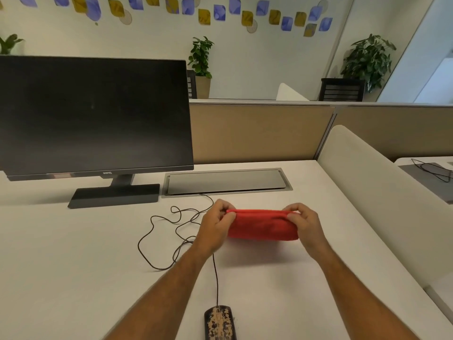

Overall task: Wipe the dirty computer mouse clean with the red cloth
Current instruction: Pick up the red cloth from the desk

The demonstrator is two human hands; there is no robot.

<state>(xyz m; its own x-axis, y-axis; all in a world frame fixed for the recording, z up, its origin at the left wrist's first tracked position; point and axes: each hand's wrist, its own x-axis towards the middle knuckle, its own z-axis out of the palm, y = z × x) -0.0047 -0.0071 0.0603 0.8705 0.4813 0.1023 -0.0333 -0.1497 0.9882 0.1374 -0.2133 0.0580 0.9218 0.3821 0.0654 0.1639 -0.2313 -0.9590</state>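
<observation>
Big white tabletop (73,266) w/ dark monitor (95,116) at back. Red cloth (262,225) held up mid-desk, left hand (215,227) & right hand (306,224) each pinching a top corner. Dirty mouse (220,322) sits well below the grip, near edge, untouched.

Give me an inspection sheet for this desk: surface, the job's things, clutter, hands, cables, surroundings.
Surface: white desk, with a grey cable hatch set in it.
Job's things: red cloth folded, held up over the desk; mouse near the front edge, speckled with brown dirt, untouched.
Clutter: nothing seen.
Hands: left hand and right hand each pinch one end of the cloth.
Cables: mouse cable runs in loose loops to the hatch.
Surroundings: dark monitor at left, beige partition behind, potted plants beyond.
</observation>
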